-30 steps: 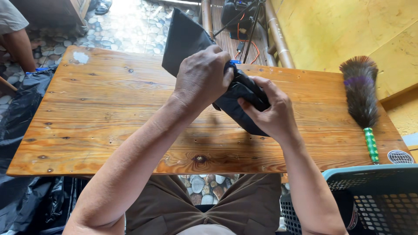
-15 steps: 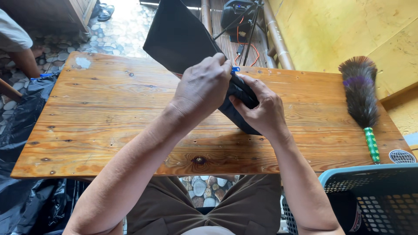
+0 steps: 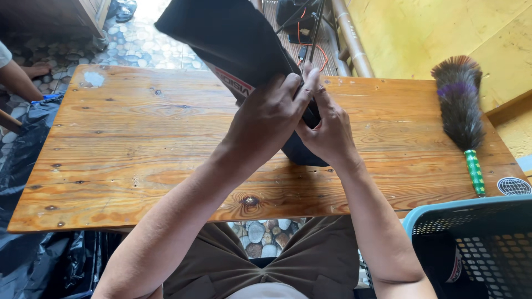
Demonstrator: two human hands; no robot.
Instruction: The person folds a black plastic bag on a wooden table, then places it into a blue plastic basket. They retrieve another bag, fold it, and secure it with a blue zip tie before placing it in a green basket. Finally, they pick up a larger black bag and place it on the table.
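Both grips closed on one item: our left hand [image 3: 266, 119] wraps the near end of a black fabric pouch [image 3: 233, 39] from above, our right hand [image 3: 330, 130] pinches its lower edge from the side, so the pouch stands tilted up off the wooden desk [image 3: 127, 144], its far end raised toward us. Also on the desk, well apart at right: feather duster [image 3: 460, 108], green handle. Beside the desk: blue basket [image 3: 471, 243]. Another person's arm [image 3: 16, 77] shows at far left.

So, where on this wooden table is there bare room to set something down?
The wooden table is bare left of both hands. A narrower patch lies between the right hand and the feather duster. The middle is crowded: left hand, black cloth item.
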